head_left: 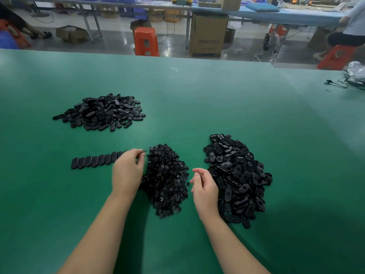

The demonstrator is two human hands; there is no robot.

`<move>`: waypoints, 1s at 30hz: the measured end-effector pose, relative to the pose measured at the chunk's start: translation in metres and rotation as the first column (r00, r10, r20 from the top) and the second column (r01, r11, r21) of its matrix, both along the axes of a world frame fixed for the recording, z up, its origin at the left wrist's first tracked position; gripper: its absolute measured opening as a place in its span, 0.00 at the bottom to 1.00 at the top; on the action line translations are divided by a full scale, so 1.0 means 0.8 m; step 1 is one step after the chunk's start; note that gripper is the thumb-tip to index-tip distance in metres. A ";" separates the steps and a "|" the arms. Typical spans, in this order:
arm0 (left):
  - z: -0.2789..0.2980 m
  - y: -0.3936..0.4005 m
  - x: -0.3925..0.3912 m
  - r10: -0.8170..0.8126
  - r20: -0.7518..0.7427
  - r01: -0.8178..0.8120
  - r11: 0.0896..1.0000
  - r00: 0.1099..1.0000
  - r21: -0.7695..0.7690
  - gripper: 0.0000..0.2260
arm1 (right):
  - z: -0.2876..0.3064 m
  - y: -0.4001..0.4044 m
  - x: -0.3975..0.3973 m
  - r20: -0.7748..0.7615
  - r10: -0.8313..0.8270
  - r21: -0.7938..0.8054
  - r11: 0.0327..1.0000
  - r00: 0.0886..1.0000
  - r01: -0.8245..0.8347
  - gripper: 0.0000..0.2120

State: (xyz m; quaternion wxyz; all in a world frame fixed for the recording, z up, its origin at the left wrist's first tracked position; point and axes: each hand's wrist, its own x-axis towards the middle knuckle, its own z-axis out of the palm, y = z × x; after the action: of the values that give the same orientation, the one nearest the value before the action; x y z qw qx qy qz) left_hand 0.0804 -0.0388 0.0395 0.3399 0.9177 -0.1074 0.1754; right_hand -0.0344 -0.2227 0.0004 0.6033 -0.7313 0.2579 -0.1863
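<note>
A heap of small round black parts point(166, 178) lies on the green table point(197, 95) in front of me. To its right is a pile of black oval shells point(239, 178). A row of black oval pieces point(98, 160) lies side by side at the left. My left hand point(127, 171) hovers at the row's right end, its fingertips pinching a small black part at the heap's upper left edge. My right hand point(203, 186) hangs between the heap and the oval pile with fingers loosely curled; it holds nothing that I can see.
A second pile of black oval pieces point(102, 112) sits farther back at the left. Cables and a plastic bag point(355, 76) lie at the table's far right. Beyond the table edge stand an orange stool point(146, 41), a cardboard box point(207, 34) and seated people.
</note>
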 end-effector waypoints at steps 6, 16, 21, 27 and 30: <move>-0.035 0.032 0.025 0.131 -0.102 -0.119 0.986 0.986 0.113 0.06 | 0.003 0.002 0.000 -0.018 0.020 -0.014 1.000 1.000 -0.020 0.10; -0.046 0.024 0.033 0.162 -0.034 -0.146 0.947 0.986 0.285 0.10 | 0.003 0.002 0.000 -0.030 0.025 -0.033 0.999 0.999 -0.026 0.10; -0.053 0.027 0.033 0.191 -0.029 -0.170 0.925 0.981 0.341 0.12 | 0.002 0.002 0.001 -0.029 0.033 -0.037 0.999 0.999 -0.034 0.10; -0.059 0.032 0.027 0.216 -0.103 -0.167 0.920 0.971 0.354 0.17 | 0.002 0.003 0.002 -0.024 0.031 -0.053 0.998 0.999 -0.032 0.10; -0.060 0.034 0.019 0.239 -0.127 -0.181 0.917 0.963 0.355 0.18 | 0.002 0.003 0.001 -0.026 0.030 -0.061 0.998 0.999 -0.032 0.10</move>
State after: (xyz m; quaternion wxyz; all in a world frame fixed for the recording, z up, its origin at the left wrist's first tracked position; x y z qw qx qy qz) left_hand 0.0958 -0.0113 -0.0087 0.1632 0.9802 -0.0078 0.1120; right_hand -0.0332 -0.2203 0.0022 0.5800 -0.7557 0.2483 -0.1755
